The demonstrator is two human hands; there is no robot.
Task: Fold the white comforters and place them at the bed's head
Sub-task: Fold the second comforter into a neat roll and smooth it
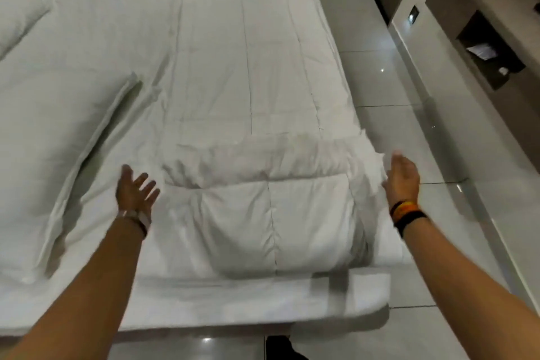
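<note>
Both arms outstretched, left hand (135, 190) and right hand (402, 176) open-palmed

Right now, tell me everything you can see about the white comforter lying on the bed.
The white comforter is a puffy quilted cover with stitched seams, lying as a long folded strip along the right side of the bed. Its near end is rolled or folded over into a thick bundle by the bed's edge. The left hand and right hand, both open, flank that bundle; whether they touch it is unclear.

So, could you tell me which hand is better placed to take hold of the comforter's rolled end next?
The right hand, probably: it is open right against the comforter roll's edge, while the open left hand sits apart over the sheet.
</note>
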